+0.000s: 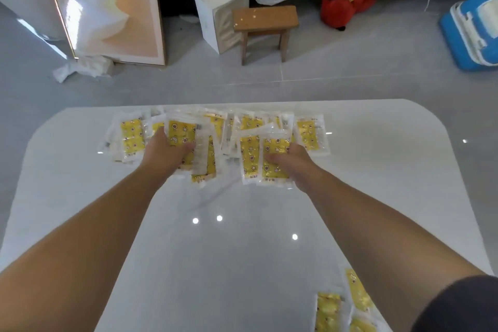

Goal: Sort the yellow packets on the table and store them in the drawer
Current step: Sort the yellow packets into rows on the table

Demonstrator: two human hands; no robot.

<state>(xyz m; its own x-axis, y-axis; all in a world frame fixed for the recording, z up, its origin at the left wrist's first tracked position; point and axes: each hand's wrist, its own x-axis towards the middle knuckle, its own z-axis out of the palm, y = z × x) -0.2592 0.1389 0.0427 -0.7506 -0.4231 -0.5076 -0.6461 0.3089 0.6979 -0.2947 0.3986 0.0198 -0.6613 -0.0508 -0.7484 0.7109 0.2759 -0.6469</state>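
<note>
Sorting at an early stage. The yellow packets (pixel 307 133) lie in a loose, overlapping heap along the far side of the worktop (pixel 229 250), and a smaller group (pixel 327 310) sits at its near right edge. No drawer is in view, so storage seems not yet begun. The left hand (pixel 163 151) and the right hand (pixel 292 158) each grip a packet in the heap. The heap lies just beside the far edge; broad bare worktop separates it from the person.

Bright, even light; small round glints dot the glossy white table (pixel 229 264) mid-surface; wide-angle distortion bows its edges; detail slightly soft.
</note>
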